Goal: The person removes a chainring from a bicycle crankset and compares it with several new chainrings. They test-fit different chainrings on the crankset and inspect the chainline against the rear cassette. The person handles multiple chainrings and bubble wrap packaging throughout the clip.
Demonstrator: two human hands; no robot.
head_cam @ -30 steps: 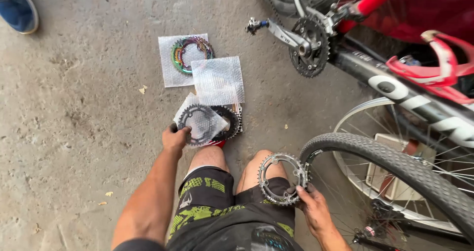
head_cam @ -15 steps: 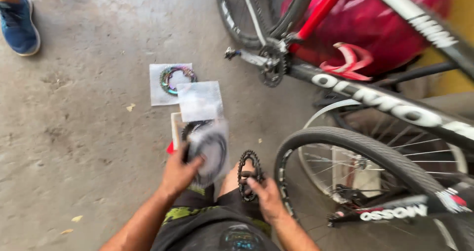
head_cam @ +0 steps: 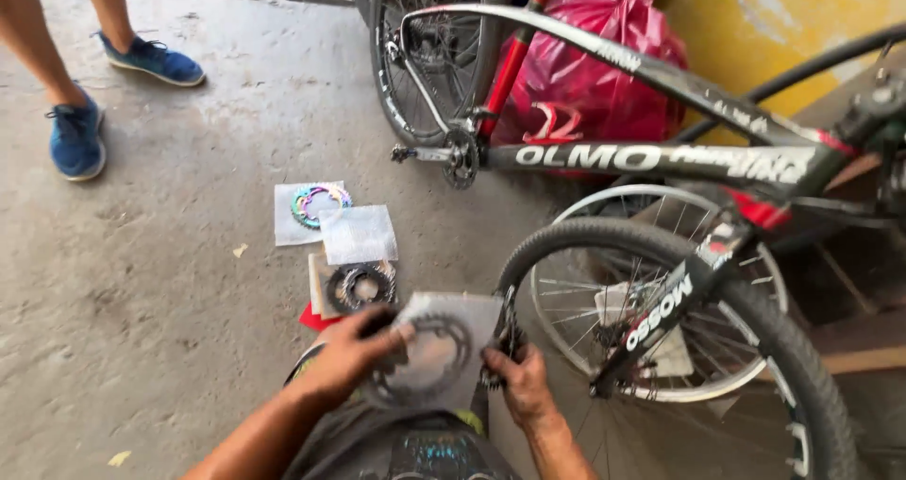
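- At far left, another person's legs stand on the concrete floor (head_cam: 142,282) in blue sneakers (head_cam: 75,140).
- Further right, three more parts lie on the floor in a close cluster: a rainbow-coloured chainring in a clear packet (head_cam: 311,208), a plain clear packet (head_cam: 359,235) overlapping it, and a black chainring on card (head_cam: 357,286) just below.
- The left hand (head_cam: 344,353) grips the left edge of a clear plastic packet holding a black chainring (head_cam: 436,353), fingers curled around it, above the person's lap.
- The right hand (head_cam: 519,381) closes on a second, bare toothed chainring (head_cam: 500,343) held edge-on, just beside the packet's right edge.
- Near the right hand rises a knobby front tyre (head_cam: 679,282) with a dark fork (head_cam: 661,315), a silver-rimmed wheel (head_cam: 651,206) behind it.
- A black and red bicycle frame (head_cam: 661,159) stretches across the upper right, its crank (head_cam: 460,156) facing the floor cluster; a red plastic bag (head_cam: 595,74) sits behind against a yellow wall (head_cam: 783,27).
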